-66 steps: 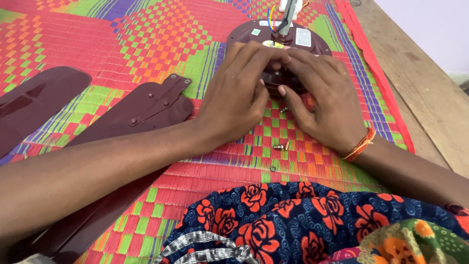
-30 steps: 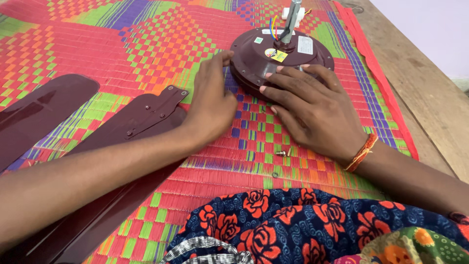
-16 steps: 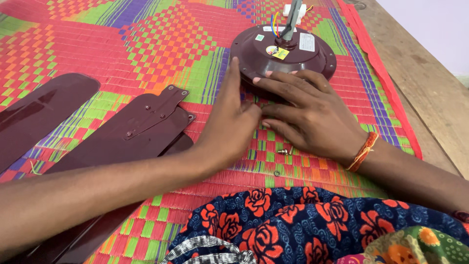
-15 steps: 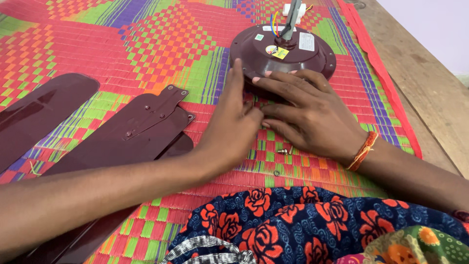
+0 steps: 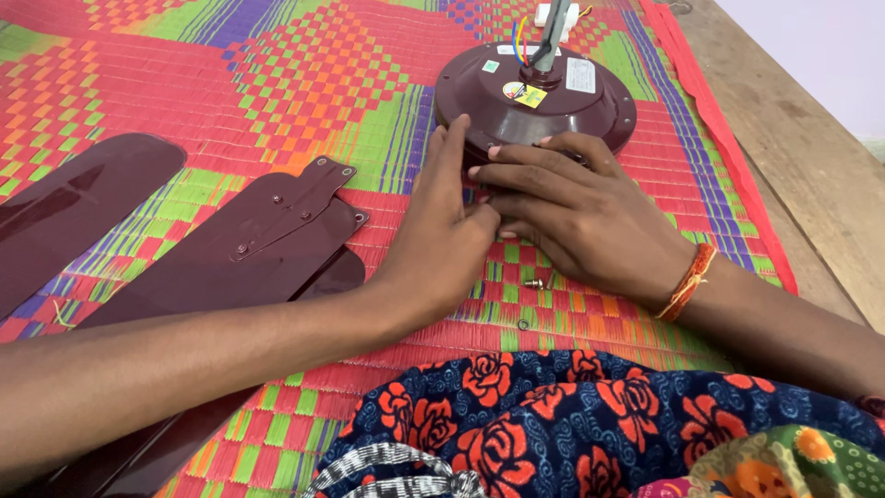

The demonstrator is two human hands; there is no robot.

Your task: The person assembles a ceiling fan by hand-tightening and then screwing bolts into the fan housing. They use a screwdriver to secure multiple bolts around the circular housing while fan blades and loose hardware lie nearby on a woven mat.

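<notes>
A round maroon ceiling fan motor [image 5: 535,97] lies on the woven mat, its grey rod and coloured wires sticking up. My left hand [image 5: 442,240] rests flat on the mat, fingers stretched up to the motor's near left edge. Beside it, my right hand [image 5: 576,217] lies palm down with fingers pointing left, touching the left hand's fingers just below the motor. Whatever sits under the fingertips is hidden. A small screw [image 5: 535,282] and a washer [image 5: 523,325] lie on the mat below the hands.
Maroon fan blades [image 5: 249,263] with metal brackets lie stacked at the left, another blade [image 5: 69,207] farther left. The colourful woven mat [image 5: 277,92] ends at a wooden floor [image 5: 811,166] on the right. Flowered cloth [image 5: 572,424] covers my lap at the bottom.
The hands slid off the motor's top and down to its near edge, fingertips meeting on the mat. The motor now shows in full.
</notes>
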